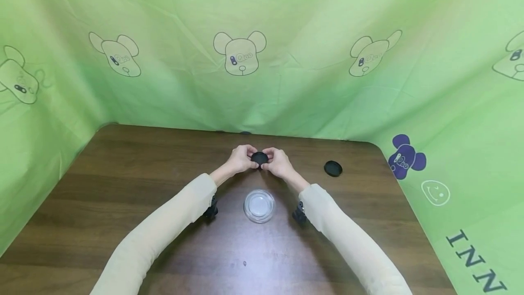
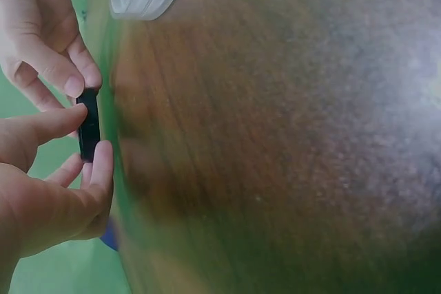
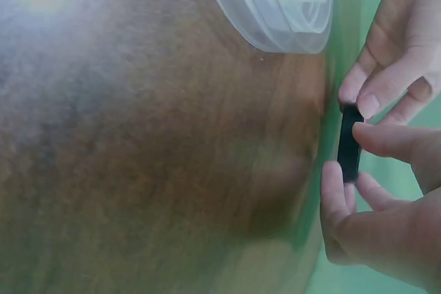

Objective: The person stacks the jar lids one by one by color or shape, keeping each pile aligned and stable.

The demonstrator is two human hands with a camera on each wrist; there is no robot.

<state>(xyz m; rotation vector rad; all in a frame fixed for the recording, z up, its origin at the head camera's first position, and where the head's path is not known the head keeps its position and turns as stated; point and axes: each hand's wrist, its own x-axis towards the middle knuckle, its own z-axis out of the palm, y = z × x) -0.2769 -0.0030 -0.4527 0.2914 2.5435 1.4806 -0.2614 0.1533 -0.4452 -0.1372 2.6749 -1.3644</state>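
Note:
A small round black disc [image 1: 259,160], which looks like a cap or shallow lid, is held between both hands near the far side of the table. The left hand [image 1: 241,158] pinches its left edge with thumb and fingers, while the right hand [image 1: 279,163] grips the right edge the same way. Seen edge-on in the left wrist view, the black disc [image 2: 89,127] looks thin with a straight rim. Both thumbs lie on one face and the fingers behind it. On the near side of the hands stands a round clear container [image 1: 259,206].
A second round black lid-like piece [image 1: 333,168] lies on the wooden table [image 1: 163,231], right of the hands. Green printed cloth [image 1: 286,94] hangs around the table's back and sides. Dark wrist devices [image 1: 299,214] sit below the sleeves.

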